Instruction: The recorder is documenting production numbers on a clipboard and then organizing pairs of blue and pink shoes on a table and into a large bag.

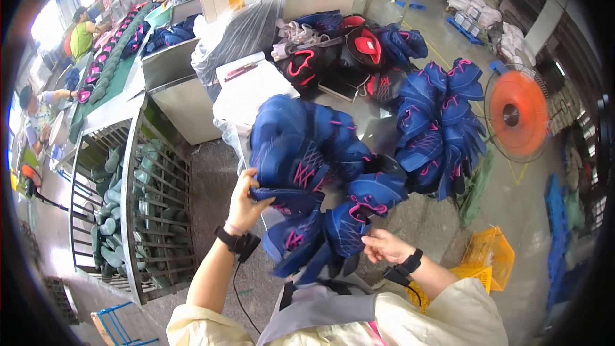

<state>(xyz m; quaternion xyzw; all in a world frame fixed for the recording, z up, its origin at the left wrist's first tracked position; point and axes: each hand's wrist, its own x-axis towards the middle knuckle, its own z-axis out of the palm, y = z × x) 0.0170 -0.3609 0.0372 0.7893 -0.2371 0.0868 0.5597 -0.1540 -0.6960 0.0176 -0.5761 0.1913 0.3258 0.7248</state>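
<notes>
Your left hand (245, 200) grips the blue uppers bundle (301, 154) from its left edge, your right hand (382, 246) pinches a lower upper (346, 227) just left of it.

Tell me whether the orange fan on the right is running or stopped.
Running, most likely: the orange fan shows its blades as one smooth orange blur around the hub, no single blade distinct.
</notes>
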